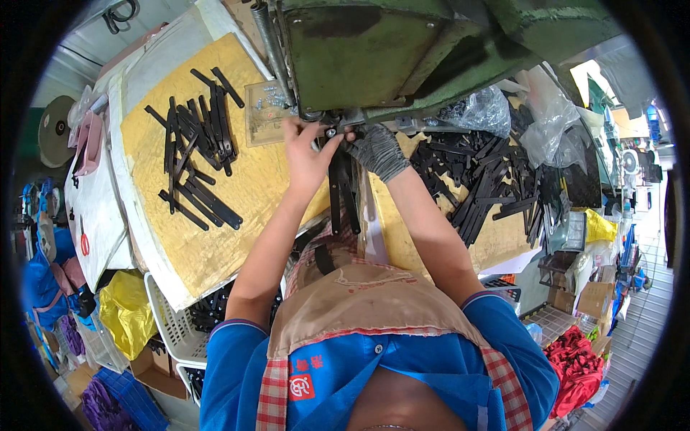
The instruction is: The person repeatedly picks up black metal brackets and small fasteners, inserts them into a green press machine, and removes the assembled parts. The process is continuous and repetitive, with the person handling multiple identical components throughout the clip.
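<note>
Beneath the green machine [352, 65], my two hands meet at its working point. My bare left hand [307, 154] has thumb and fingers closed around the end of a black metal strip [335, 205], beside a small shiny round part [330, 133]. On my right hand [377, 152] is a grey knitted glove; its fingers pinch the black strips from the other side, with the fingertips partly hidden. The strips hang down toward my apron. Just left of my left hand, a shallow tray [264, 115] holds small silvery fasteners.
Loose black strips [198, 133] lie on the yellow board [154, 208] at left. A larger heap of black strips [481, 172] covers the right side, with clear plastic bags [550, 118] behind. A white basket [172, 323] stands below the left table edge. A coil spring [269, 47] hangs beside the machine.
</note>
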Motion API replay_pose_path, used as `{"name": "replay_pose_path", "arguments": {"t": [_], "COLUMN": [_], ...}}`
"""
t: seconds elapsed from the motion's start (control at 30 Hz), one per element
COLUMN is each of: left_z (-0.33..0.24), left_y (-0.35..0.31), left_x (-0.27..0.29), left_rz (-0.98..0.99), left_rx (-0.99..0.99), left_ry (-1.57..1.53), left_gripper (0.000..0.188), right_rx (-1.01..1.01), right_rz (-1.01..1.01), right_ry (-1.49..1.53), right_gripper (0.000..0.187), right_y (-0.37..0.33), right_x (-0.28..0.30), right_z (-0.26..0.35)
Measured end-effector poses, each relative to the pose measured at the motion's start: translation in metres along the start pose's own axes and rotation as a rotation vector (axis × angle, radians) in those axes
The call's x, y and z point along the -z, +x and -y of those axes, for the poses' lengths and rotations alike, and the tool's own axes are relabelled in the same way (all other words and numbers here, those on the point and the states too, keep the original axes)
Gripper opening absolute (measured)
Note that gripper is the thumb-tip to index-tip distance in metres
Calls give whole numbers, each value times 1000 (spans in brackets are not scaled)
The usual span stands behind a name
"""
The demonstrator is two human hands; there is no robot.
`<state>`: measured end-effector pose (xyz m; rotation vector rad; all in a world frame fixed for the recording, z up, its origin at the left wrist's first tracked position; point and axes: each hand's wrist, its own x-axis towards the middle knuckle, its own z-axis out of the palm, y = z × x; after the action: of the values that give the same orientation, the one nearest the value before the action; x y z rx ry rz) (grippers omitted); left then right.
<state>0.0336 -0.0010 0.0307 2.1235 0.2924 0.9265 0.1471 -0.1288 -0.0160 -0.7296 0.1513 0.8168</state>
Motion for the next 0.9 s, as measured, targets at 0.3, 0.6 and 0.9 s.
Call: {"name": "replay_pose_path", "arguments": {"t": [0.3, 0.6, 0.9], "left_z": [-4, -34, 45], "left_y": [-97, -82, -209], "left_x": [15, 31, 139], "left_rz": [537, 466, -116], "left_rx": [1046, 1000, 541], "left_ry": [-896, -1087, 134], "left_gripper": [36, 34, 43], "right_rx": [-15, 8, 471], "right_rz": [-57, 211, -973], "right_ry": [65, -235, -1590], "right_gripper": [13, 37, 61], "right_y": [6, -92, -236], "right_x": [15, 75, 246], "right_z": [-10, 55, 112]}}
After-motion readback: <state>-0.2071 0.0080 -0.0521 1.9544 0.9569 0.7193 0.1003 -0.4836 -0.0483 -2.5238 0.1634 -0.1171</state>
